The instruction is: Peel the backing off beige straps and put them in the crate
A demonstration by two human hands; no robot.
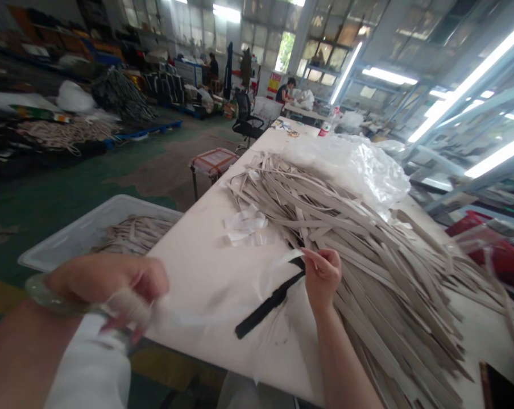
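Nearest, left hand (120,278) blurred by the table (197,267) edge; cannot tell what its curled fingers grip. Right hand (324,277) pinches a translucent strip (286,259) above the tabletop. Black strip (269,305) lies below; grey straps (359,255) heaped alongside. Beyond: white scraps (245,224), clear plastic sheeting (359,165), bottle (327,122), then a person (287,90) at another bench.
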